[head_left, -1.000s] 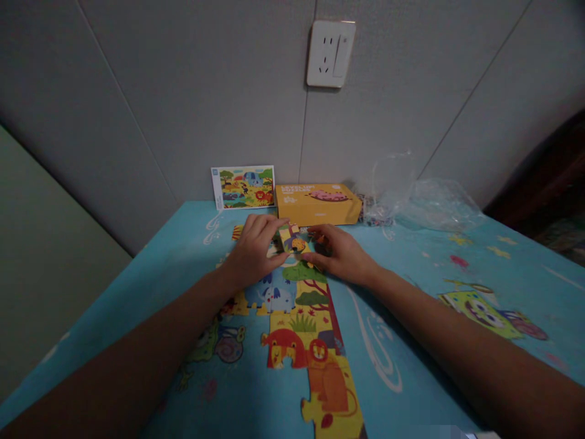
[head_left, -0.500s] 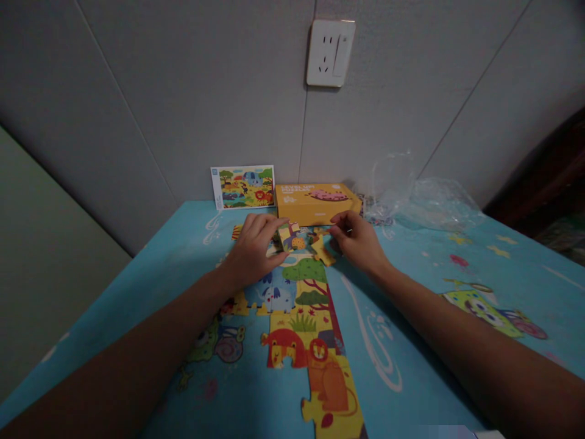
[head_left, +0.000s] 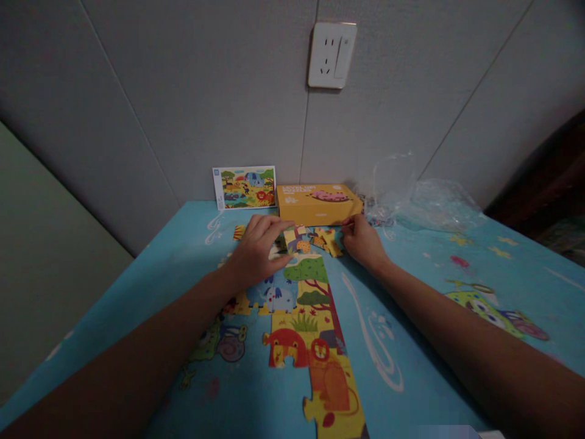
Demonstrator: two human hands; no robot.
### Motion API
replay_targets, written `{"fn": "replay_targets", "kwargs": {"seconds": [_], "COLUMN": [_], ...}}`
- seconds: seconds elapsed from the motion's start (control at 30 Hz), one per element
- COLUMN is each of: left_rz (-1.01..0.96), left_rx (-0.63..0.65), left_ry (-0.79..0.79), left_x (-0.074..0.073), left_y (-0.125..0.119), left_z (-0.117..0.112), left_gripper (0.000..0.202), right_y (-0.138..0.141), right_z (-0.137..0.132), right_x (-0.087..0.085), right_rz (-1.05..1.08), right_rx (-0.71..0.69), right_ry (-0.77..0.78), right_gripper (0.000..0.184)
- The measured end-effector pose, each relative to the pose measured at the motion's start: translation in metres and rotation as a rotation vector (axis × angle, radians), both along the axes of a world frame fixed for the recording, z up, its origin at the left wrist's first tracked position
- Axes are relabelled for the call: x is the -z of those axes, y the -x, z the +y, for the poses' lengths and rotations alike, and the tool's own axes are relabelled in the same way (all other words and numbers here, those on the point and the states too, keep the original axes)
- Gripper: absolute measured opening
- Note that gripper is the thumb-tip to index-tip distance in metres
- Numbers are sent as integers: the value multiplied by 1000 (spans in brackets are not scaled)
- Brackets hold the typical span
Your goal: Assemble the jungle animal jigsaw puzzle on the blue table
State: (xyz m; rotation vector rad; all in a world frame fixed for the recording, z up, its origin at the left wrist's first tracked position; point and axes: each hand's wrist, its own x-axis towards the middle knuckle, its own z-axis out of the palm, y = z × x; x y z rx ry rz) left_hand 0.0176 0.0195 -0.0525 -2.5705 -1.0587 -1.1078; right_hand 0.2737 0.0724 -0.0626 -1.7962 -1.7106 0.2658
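My left hand (head_left: 258,247) is closed on a small stack of puzzle pieces (head_left: 298,239), thumb below and fingers above, over the far end of the joined puzzle. To the right, my right hand (head_left: 363,241) is closed with curled fingertips in front of the yellow box; whatever they may hold is hidden. Just left of its fingers lie loose yellow puzzle pieces (head_left: 329,241). Nearer to me runs the joined puzzle (head_left: 315,323), showing blue elephants, a green tree and lions, with an uneven left side.
A yellow puzzle box (head_left: 315,213) stands against the wall, beside a picture card (head_left: 247,188) leaning upright. Clear plastic wrapping (head_left: 434,204) lies at the back right. A striped yellow piece (head_left: 239,232) rests left of my left hand. The blue patterned tablecloth (head_left: 155,268) covers the table.
My right hand has moved slightly right and its fingers have curled closer together. The loose yellow pieces beside it sit differently. My left hand keeps the stack, shifted slightly right.
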Motion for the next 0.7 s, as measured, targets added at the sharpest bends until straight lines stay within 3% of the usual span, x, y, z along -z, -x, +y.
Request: {"fn": "replay_targets", "kwargs": {"seconds": [0.13, 0.23, 0.37, 0.5, 0.57, 0.7], "left_rz": [-2, -5, -2, 2, 4, 17], "left_rx": [13, 21, 70, 100, 89, -44], "left_ry": [-3, -11, 11, 42, 48, 55], "left_x": [0, -1, -3, -4, -3, 3], "left_y": [0, 0, -2, -5, -5, -1], "left_z": [0, 0, -3, -6, -6, -1], "left_gripper": [53, 53, 51, 51, 50, 55], "right_y": [0, 3, 17, 30, 32, 22], "right_z": [0, -3, -21, -39, -41, -28], "right_x": [1, -2, -11, -14, -13, -9], "right_rz": [-97, -17, 240, 369, 384, 424], "right_rx": [10, -55, -322, -620, -634, -491], "right_ry": [-82, -212, -329, -215, -205, -274], "right_gripper": [20, 17, 29, 27, 21, 13]}}
